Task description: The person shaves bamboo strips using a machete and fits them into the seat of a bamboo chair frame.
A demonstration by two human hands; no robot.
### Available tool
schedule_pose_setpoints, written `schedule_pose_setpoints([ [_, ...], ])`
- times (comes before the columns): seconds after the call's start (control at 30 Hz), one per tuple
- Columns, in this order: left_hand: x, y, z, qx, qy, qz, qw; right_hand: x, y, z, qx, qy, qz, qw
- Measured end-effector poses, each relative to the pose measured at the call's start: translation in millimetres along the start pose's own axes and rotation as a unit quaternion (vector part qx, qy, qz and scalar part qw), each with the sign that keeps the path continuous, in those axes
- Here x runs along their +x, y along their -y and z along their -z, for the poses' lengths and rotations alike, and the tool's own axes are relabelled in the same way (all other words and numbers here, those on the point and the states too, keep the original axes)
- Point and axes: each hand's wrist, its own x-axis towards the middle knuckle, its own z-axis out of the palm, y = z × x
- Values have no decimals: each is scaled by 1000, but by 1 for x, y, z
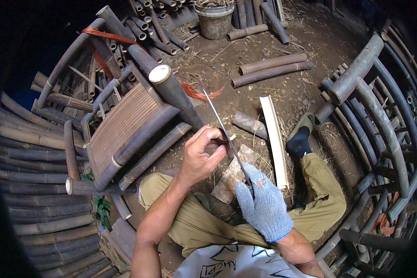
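Note:
My right hand (266, 204), in a grey knit glove with a small hole, is closed round the handle end of a long narrow knife (219, 115). Its blade slants up and to the left, past my other hand. My bare left hand (200, 157) has its fingers curled in a pinch beside the blade. A small pale sliver of bamboo (232, 137) pokes out by those fingertips, partly hidden behind the blade. Beneath both hands a worn wooden block (231, 180) lies on the ground. Just right of it rests a long split bamboo half (274, 143), pale inside facing up.
On the left stands a bamboo chair (120, 123) with a slatted seat and a thick post (176, 95). Two dark bamboo lengths (273, 69) and a short piece (250, 125) lie ahead. A bucket (215, 21) stands behind. Bamboo frames (384, 111) line the right.

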Motion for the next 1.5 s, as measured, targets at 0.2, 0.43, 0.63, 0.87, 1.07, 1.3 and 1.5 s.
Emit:
schedule_pose_setpoints([
  [0.2, -1, -1, 2, 1, -12, 15, 1000, 3, 16, 7, -15, 12, -16, 1000],
  [0.43, 82, -104, 47, 269, -55, -224, 935, 10, 8, 15, -33, -10, -16, 999],
  [0.63, 156, 34, 14, 371, 196, -69, 905, 24, 14, 7, -43, 114, -92, 988],
  [0.87, 125, 56, 8, 38, 40, 34, 998, 35, -43, -21, -40, 91, -112, 989],
  [1.07, 76, 25, -16, 97, -66, 104, 988, 60, -51, -33, -48, 68, -124, 989],
  [1.3, 76, 52, -33, 44, -204, 47, 977, 66, -41, -38, -167, 51, -74, 982],
  [1.5, 66, 56, -31, 29, -195, 85, 977, 60, -91, -71, -79, 175, -185, 964],
])
